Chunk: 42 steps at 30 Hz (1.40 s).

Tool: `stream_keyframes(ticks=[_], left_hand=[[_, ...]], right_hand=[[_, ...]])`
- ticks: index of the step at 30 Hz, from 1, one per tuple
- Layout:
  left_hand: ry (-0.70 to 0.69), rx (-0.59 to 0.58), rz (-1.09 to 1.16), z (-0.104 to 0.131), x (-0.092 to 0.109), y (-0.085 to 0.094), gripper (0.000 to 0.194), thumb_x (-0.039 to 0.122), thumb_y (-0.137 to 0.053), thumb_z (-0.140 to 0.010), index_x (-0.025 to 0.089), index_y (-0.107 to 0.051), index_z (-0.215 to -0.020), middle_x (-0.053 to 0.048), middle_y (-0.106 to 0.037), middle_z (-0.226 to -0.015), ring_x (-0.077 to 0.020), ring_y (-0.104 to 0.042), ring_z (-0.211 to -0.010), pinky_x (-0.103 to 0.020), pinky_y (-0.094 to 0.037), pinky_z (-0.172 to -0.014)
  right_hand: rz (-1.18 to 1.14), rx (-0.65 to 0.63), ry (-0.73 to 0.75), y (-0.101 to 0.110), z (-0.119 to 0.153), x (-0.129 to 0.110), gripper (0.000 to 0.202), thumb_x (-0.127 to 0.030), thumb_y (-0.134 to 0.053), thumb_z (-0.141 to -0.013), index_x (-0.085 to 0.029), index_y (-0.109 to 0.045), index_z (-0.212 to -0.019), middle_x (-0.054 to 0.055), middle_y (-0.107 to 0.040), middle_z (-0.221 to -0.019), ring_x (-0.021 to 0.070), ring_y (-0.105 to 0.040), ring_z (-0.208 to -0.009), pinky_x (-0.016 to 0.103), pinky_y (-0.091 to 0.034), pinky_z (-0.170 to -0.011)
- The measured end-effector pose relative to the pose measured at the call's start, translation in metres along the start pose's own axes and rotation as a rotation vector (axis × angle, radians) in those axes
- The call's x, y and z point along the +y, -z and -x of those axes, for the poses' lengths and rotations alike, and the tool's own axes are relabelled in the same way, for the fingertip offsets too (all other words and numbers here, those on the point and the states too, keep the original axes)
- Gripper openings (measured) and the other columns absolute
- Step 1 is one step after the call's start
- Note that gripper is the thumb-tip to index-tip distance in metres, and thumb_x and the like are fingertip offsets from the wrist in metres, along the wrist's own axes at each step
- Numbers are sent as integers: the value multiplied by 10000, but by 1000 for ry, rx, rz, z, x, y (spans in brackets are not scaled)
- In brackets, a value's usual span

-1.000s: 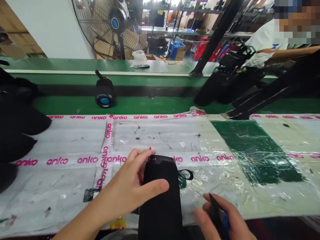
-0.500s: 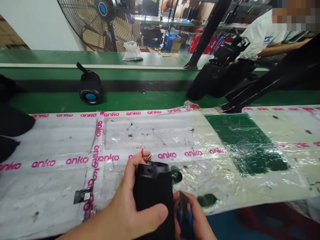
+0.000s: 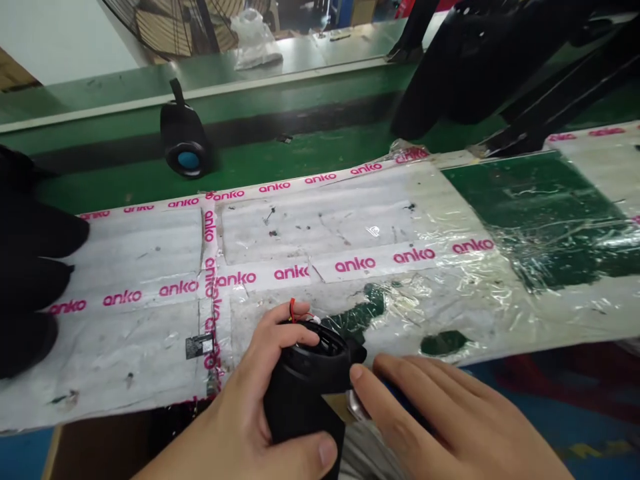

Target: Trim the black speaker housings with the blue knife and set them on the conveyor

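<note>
My left hand [image 3: 260, 393] is wrapped round a black fabric-covered speaker body [image 3: 305, 410], tilted, its open end facing up and away. Its index finger lies over the opening, and thin red and black wires [image 3: 293, 311] with a small white connector stick out behind. My right hand [image 3: 430, 413] is closed on a blue-handled metal tool [image 3: 356, 405], mostly hidden under the fingers; its exact kind is unclear. The right index fingertip is at the speaker's right rim, close to a black end piece [image 3: 357, 351].
A finished-looking black speaker [image 3: 185, 143] with a strap stands on the green belt [image 3: 300, 133]. Black cylindrical bodies [image 3: 35, 280] lie at the left edge. More dark bodies [image 3: 480, 67] and a slanting black post are at upper right. Pink-lettered tape [image 3: 355, 264] crosses the worktop.
The speaker body has tilted, bringing its open end into view, and my left index finger has come over the opening. My right hand has turned palm-down and risen to the rim. The view has shifted downward.
</note>
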<state>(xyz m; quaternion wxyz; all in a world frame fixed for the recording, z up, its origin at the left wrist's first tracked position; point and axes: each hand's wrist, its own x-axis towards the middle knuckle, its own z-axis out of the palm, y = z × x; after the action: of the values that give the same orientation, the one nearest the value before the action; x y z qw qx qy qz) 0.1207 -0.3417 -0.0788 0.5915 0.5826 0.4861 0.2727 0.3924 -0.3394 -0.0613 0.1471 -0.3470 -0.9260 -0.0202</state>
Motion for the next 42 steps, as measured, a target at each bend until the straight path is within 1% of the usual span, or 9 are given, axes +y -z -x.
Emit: stream_keyframes(ticks=[4,9,15,21,29,33,38,40,42], left_hand=[[-56,17,-62,0,3,-4,741,249,-898,-784,415,-612,-1447,-70,-376,-1755,-456,-234,-1686,-644,-435,-1262],[-90,35,-113,-2,5,-8,719,242,-891,-773,397,-618,-1420,-86,-439,-1705,-443,-291,-1668,-649,-437,-1263],[-111,16,-162,-3,9,-7,637,215,-884,-764,359,-628,-1329,-86,-475,-1682,-433,-328,-1654,-638,-404,-1286],[-169,-44,-247,-9,18,-6,593,147,-832,-726,332,-581,-1230,-63,-576,-1560,-403,-407,-1611,-565,-453,-1270],[-192,8,-336,-6,20,-18,805,65,-731,-750,405,-413,-1407,-54,-447,-1622,-330,-464,-1589,-490,-494,-1265],[-149,0,-344,-14,28,-20,723,85,-759,-737,414,-466,-1310,-21,-488,-1544,-346,-471,-1576,-525,-502,-1253],[-157,8,-360,-21,33,-22,615,151,-754,-803,392,-492,-1304,-30,-514,-1478,-325,-526,-1498,-578,-477,-1251],[-162,35,-353,-21,33,-23,536,157,-742,-820,389,-531,-1254,-24,-539,-1454,-327,-536,-1481,-589,-490,-1226],[-148,51,-342,-20,31,-24,498,157,-756,-804,382,-561,-1202,-21,-551,-1458,-342,-533,-1486,-606,-502,-1203]], right_hand=[[51,-25,8,9,-8,1,348,-61,-462,-1024,-186,-621,-1308,66,-783,-1014,245,-732,-819,384,-544,-745],[32,-17,11,7,-4,0,348,-77,-406,-1062,-167,-599,-1338,77,-774,-1043,247,-721,-842,391,-520,-766],[38,10,-26,6,-10,2,347,-61,-333,-1066,-177,-594,-1263,60,-755,-936,234,-701,-770,381,-506,-709],[101,-74,-20,8,-10,-1,293,-72,-490,-995,-150,-569,-1266,37,-740,-934,235,-701,-794,393,-513,-719],[168,-161,-42,5,-6,-4,415,-117,-586,-835,-199,-501,-1232,-16,-648,-786,214,-606,-577,365,-429,-549],[117,-239,-76,12,-13,-5,548,-138,-614,-681,-202,-536,-1219,-15,-623,-740,203,-579,-487,351,-361,-457],[-6,-407,-134,26,-33,2,372,-130,-657,-577,-278,-512,-886,-44,-564,-641,199,-545,-410,360,-159,-441],[-52,-417,-126,31,-36,7,387,-106,-668,-570,-281,-486,-864,-70,-550,-619,186,-517,-387,353,-127,-448],[-54,-361,-89,34,-30,10,384,-112,-669,-602,-275,-514,-914,-72,-572,-649,186,-510,-405,363,-173,-439]])
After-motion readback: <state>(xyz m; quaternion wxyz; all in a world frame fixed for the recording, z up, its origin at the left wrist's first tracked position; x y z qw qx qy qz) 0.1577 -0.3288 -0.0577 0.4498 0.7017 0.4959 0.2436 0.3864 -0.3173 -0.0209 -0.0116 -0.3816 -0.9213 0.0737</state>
